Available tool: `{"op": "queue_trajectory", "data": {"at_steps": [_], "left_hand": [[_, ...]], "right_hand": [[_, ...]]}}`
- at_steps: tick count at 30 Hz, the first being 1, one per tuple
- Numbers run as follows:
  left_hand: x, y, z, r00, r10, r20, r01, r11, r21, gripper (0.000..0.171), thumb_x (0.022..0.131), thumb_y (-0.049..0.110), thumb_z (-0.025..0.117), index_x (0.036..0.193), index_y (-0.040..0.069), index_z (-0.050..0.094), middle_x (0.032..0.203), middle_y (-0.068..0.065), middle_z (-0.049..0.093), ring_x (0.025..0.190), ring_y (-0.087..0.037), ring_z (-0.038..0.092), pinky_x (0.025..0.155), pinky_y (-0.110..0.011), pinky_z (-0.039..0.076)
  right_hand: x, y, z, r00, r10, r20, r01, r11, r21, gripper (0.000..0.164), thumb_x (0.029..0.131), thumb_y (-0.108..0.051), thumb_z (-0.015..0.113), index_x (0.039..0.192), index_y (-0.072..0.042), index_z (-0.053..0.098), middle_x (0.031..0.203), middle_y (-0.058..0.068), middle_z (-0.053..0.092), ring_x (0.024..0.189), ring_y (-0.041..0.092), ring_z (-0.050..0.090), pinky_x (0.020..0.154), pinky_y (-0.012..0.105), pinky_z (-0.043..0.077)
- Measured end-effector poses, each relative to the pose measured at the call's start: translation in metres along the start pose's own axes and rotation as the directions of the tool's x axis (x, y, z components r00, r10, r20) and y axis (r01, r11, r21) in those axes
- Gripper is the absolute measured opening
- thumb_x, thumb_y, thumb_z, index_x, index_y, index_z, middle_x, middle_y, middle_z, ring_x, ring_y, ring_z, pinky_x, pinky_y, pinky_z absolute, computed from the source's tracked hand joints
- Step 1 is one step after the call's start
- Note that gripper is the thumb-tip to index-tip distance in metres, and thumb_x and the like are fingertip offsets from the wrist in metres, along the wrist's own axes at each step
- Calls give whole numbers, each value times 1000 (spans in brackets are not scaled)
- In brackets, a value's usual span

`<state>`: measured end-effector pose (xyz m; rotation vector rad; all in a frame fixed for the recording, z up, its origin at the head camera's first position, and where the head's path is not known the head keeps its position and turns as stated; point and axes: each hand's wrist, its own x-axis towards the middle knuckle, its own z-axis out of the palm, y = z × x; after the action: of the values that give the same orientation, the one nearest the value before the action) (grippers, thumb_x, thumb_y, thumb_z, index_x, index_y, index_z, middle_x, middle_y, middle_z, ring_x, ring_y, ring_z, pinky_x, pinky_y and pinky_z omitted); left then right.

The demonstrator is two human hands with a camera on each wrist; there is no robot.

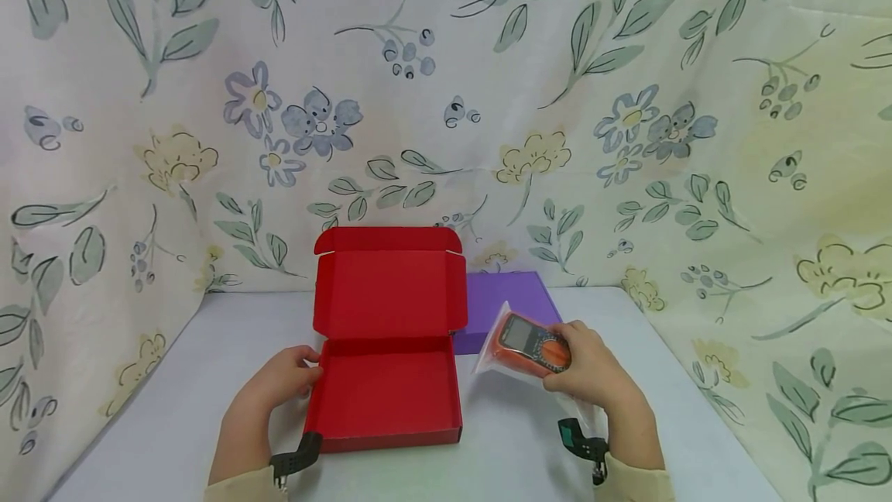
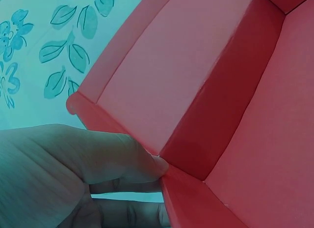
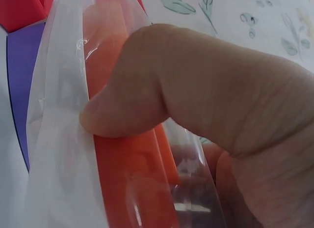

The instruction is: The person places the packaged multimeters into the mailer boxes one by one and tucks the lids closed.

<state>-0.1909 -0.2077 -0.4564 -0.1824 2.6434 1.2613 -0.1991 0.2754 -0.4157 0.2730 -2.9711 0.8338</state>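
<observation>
An open red cardboard box [image 1: 386, 390] lies on the table with its lid [image 1: 390, 293] raised at the back; its inside is bare. My left hand [image 1: 282, 378] grips the box's left wall, and in the left wrist view the fingertips [image 2: 158, 168] are right at the rim near the lid hinge. To the right of the box, my right hand [image 1: 588, 362] holds an orange multimeter [image 1: 533, 345] in a clear plastic bag [image 3: 59, 120]. The meter is tilted, with its grey display and dial facing up. In the right wrist view the thumb [image 3: 113, 112] presses on its orange side.
A flat purple box [image 1: 512, 300] lies behind the multimeter, partly hidden by the red lid. The white table [image 1: 509, 455] extends around both boxes. Behind it hangs a floral curtain [image 1: 446, 99].
</observation>
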Motion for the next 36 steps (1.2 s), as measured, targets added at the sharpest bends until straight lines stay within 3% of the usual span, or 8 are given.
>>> {"op": "queue_trajectory", "data": {"at_steps": [6,36], "left_hand": [[1,-2,0,1000,4,-1,-4,1000,4,43,89,17,74,124,-2,60,101,-11,65,86,-27,61,77,-47,58],[0,1,0,1000,-2,-2,2,1000,0,41,90,17,72,124,-2,59,99,-10,65,85,-27,61,76,-45,58]], "right_hand": [[2,-4,5,1000,-28,7,28,1000,-4,78,62,-19,88,134,-5,60,112,3,56,100,22,50,80,38,49],[0,-32,11,987,-152,43,150,987,57,77,59,-16,86,131,-9,63,115,-2,55,99,18,51,81,37,49]]}}
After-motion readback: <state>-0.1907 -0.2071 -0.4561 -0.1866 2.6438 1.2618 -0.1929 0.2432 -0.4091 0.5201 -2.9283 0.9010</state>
